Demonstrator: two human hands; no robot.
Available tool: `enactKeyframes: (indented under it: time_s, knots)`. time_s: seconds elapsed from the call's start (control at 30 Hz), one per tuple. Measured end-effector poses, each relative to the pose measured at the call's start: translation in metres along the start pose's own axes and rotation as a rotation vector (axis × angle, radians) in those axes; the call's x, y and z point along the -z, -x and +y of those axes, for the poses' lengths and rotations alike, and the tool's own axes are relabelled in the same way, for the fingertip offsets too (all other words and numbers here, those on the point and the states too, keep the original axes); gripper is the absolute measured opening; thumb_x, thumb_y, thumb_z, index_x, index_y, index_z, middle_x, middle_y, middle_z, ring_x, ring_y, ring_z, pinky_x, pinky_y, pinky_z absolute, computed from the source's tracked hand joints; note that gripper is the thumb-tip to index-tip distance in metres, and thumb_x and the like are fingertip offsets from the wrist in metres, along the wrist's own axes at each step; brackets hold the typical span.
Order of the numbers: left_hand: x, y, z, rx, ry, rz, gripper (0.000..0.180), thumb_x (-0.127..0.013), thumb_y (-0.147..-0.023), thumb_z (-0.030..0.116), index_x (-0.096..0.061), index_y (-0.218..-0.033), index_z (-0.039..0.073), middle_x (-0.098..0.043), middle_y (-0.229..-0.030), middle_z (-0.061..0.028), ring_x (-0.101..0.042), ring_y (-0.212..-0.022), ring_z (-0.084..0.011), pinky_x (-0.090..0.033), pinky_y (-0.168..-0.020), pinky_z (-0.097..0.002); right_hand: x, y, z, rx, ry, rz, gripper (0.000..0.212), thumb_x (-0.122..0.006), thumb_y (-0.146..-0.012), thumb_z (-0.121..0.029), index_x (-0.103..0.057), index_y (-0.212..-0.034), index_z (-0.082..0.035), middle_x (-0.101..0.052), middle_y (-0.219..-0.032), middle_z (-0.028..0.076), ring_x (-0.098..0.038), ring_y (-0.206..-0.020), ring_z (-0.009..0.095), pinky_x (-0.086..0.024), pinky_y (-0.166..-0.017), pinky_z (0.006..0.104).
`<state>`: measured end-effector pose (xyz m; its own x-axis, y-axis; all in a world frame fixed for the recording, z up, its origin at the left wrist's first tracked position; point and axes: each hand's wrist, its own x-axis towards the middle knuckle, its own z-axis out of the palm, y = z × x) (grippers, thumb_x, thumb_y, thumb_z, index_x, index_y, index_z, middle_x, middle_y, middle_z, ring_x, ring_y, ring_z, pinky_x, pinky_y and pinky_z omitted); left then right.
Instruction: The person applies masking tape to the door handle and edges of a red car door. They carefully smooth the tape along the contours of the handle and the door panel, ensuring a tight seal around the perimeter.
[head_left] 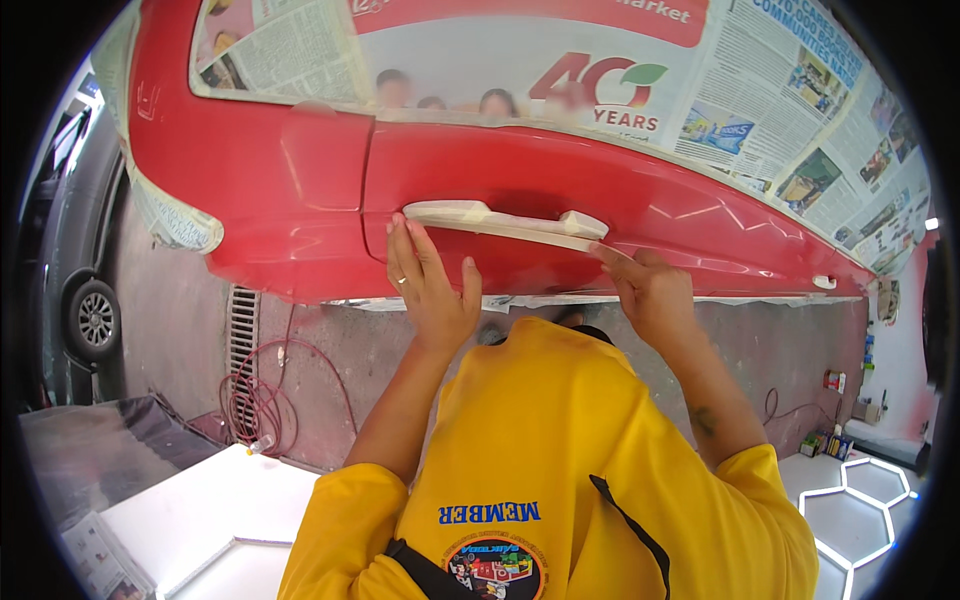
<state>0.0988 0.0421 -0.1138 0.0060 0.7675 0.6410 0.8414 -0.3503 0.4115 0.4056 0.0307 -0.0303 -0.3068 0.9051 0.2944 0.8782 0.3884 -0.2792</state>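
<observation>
The person in the yellow shirt (560, 430) leans in close to the side of a red car door (560, 175). Its door handle (505, 222) is wrapped in pale masking tape and sits just below the window line, roughly mid-door.

The left hand (428, 285) lies flat against the red panel right under the left end of the handle, fingers spread and straight, gripping nothing (there is a ring on one finger). The fingertips reach up to touch the handle's lower edge.

The right hand (650, 290) is at the handle's right end, fingers drawn close together, the fingertips pressing on a strip of tape (590, 243) along the lower edge of the handle; whether it is pinching the strip or only pressing it down I cannot tell.

Newspaper (800, 110) masks the windows above, taped along the door's upper edge, and more covers the lamp (180, 215) at the car's left corner.

On the concrete floor to the left, a coiled red hose (262, 400) lies near a floor drain grate (242, 330). A dark car's wheel (95, 318) shows at the far left.
</observation>
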Motion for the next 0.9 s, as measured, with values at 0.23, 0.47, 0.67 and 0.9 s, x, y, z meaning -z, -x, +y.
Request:
enactKeyframes:
  time_s: [0.23, 0.47, 0.67, 0.9]
  knots:
    - [-0.036, 0.008, -0.026, -0.102, -0.215, -0.097, 0.107, -0.069, -0.105, 0.042, -0.007, -0.169, -0.018, -0.008, -0.173, -0.0493, -0.011, -0.164, -0.0620, -0.012, -0.134, -0.0647, -0.007, 0.010, 0.002, 0.008, 0.112, 0.013, 0.044, -0.077, -0.097, -0.015, -0.079, -0.139, -0.031, -0.058, -0.072, 0.006, -0.060, -0.055, 0.027, -0.050, -0.051, 0.0430]
    - [-0.034, 0.007, -0.015, -0.071, -0.165, -0.158, 0.120, -0.066, -0.103, 0.063, -0.004, -0.168, -0.018, -0.004, -0.173, -0.0496, -0.006, -0.162, -0.0670, -0.009, -0.132, -0.0710, -0.009, 0.001, -0.001, -0.104, 0.118, -0.060, 0.040, -0.073, -0.098, -0.019, -0.080, -0.135, -0.031, -0.064, -0.075, 0.007, -0.067, -0.060, 0.029, -0.053, -0.053, 0.0448]
    - [-0.057, 0.020, -0.001, -0.237, -0.263, -0.231, 0.116, -0.065, -0.103, 0.067, -0.012, -0.171, -0.011, -0.003, -0.175, -0.0461, 0.002, -0.162, -0.0675, -0.004, -0.129, -0.0756, -0.009, 0.000, 0.000, -0.111, 0.101, -0.042, 0.040, -0.075, -0.098, -0.018, -0.079, -0.136, -0.031, -0.064, -0.074, 0.008, -0.067, -0.060, 0.030, -0.052, -0.053, 0.0452]
    - [-0.103, 0.024, 0.028, -0.481, -0.287, -0.135, 0.100, -0.065, -0.100, 0.072, -0.032, -0.175, 0.013, -0.011, -0.183, -0.0284, -0.001, -0.167, -0.0578, -0.003, -0.131, -0.0724, -0.012, 0.000, 0.001, -0.113, 0.074, -0.012, 0.039, -0.075, -0.097, -0.020, -0.080, -0.134, -0.030, -0.066, -0.076, 0.007, -0.068, -0.062, 0.029, -0.055, -0.055, 0.0449]
